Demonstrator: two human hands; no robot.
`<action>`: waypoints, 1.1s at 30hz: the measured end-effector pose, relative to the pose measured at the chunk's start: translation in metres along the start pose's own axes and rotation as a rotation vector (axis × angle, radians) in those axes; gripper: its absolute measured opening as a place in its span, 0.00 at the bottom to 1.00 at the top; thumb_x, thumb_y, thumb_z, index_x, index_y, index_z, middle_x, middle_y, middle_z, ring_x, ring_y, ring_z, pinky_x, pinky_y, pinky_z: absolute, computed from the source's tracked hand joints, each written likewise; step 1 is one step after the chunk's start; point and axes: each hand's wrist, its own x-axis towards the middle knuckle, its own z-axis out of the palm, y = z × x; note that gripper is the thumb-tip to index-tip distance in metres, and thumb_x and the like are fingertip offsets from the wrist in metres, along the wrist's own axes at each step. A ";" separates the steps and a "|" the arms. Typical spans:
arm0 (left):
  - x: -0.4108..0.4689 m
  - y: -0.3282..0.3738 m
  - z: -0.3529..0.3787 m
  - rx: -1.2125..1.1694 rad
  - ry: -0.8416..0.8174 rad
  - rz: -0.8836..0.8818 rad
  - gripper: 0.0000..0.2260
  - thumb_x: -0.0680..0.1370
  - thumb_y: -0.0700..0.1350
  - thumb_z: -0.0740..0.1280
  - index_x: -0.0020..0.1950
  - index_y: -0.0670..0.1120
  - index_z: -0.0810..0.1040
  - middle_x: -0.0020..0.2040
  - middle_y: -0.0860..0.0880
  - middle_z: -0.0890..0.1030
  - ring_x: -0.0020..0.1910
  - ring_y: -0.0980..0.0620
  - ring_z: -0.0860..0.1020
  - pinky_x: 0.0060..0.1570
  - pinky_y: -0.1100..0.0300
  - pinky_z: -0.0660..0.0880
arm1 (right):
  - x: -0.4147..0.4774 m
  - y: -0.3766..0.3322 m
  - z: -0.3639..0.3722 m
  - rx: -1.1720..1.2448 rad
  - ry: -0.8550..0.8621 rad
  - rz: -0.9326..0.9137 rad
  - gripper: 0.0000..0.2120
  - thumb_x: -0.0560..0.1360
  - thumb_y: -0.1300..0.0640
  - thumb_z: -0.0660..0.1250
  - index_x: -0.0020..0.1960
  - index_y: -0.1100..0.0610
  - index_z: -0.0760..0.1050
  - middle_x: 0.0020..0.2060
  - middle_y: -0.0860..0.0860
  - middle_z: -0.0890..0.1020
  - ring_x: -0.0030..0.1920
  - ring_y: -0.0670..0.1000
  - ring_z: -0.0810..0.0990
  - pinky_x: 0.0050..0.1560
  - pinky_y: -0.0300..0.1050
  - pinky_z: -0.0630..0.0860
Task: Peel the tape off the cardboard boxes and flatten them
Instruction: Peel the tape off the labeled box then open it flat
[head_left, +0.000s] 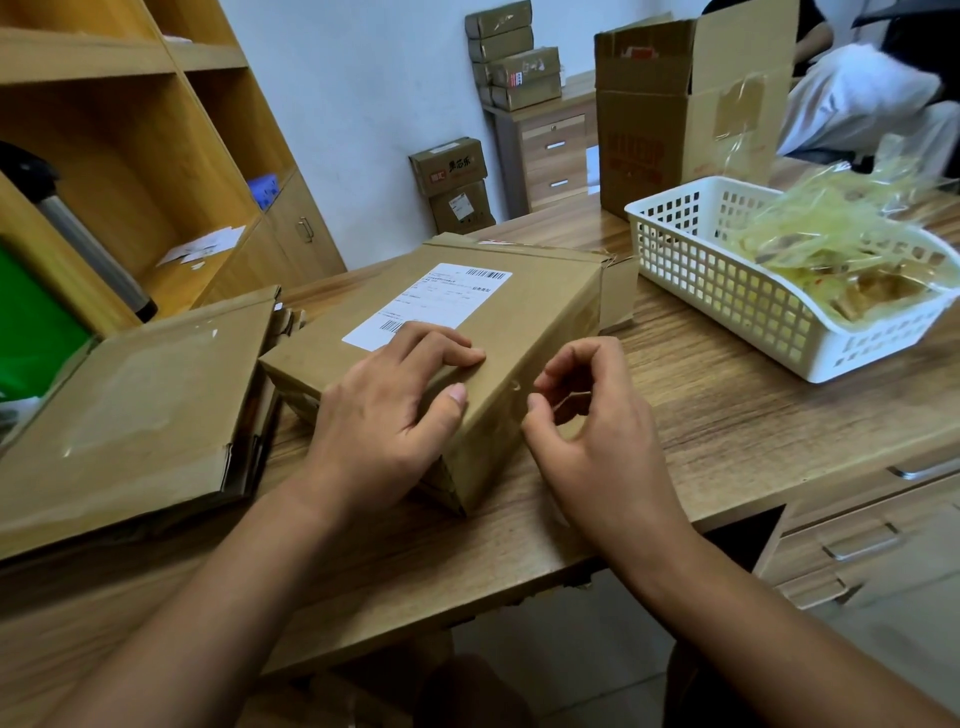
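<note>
The brown taped cardboard box (524, 317) is pressed under the left hand (379, 415), fingers flat and joined; the right hand (587, 431) is curled against its side, any pinch unclear

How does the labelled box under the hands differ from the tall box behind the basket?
The labelled box lies flat on its broad side; the tall box stands upright, flaps open. The labelled box bears a white shipping label; the tall box has red print and loose tape. The left hand rests on the labelled box, not the tall box. Both are brown cardboard.
</note>
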 end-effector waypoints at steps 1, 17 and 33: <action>0.000 0.000 0.000 0.000 0.000 0.001 0.21 0.75 0.60 0.52 0.62 0.58 0.77 0.64 0.65 0.73 0.58 0.64 0.73 0.47 0.71 0.63 | 0.001 0.001 0.000 -0.005 -0.001 -0.005 0.13 0.74 0.62 0.71 0.53 0.53 0.70 0.46 0.49 0.78 0.47 0.48 0.79 0.48 0.42 0.77; 0.000 0.000 0.004 0.004 0.034 -0.009 0.20 0.76 0.58 0.52 0.62 0.57 0.77 0.64 0.63 0.74 0.58 0.59 0.76 0.45 0.58 0.68 | -0.019 -0.016 0.001 0.071 -0.089 0.125 0.10 0.76 0.61 0.70 0.48 0.50 0.71 0.39 0.45 0.79 0.41 0.46 0.79 0.38 0.33 0.73; 0.008 0.011 0.014 0.096 0.042 -0.126 0.23 0.76 0.64 0.47 0.62 0.59 0.74 0.63 0.62 0.72 0.58 0.55 0.76 0.44 0.56 0.64 | -0.026 -0.013 -0.024 0.159 -0.322 0.267 0.16 0.78 0.59 0.64 0.62 0.43 0.74 0.42 0.48 0.77 0.37 0.49 0.76 0.39 0.36 0.74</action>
